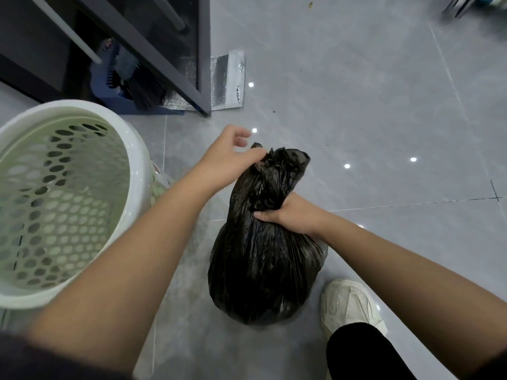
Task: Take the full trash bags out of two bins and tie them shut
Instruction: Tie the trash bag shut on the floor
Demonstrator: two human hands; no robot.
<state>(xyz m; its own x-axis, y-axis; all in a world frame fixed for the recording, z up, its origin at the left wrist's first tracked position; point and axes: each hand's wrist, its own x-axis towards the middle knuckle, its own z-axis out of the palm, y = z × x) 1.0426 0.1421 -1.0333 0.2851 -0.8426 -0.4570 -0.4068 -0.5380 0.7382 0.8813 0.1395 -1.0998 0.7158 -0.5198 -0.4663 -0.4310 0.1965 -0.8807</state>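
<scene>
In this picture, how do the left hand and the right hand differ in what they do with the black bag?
The right hand is clenched around the gathered neck of the black trash bag, while the left hand pinches only the loose top with its fingers. The right hand sits lower, the left hand higher. The right hand is a closed fist; the left hand is partly open. Both touch the same bag, which stands on the floor.

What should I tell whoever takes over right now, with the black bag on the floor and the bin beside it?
Right hand: clamped round the gathered neck of the black trash bag.
Left hand: fingers pinching the loose bag top.
The bag sits on the grey floor, by a white shoe; the perforated bin stands to its left, with no bag showing in it.
Done: this bag is out and gathered.
Left: no knot visible yet; tie it. A second bin is not in view.
</scene>
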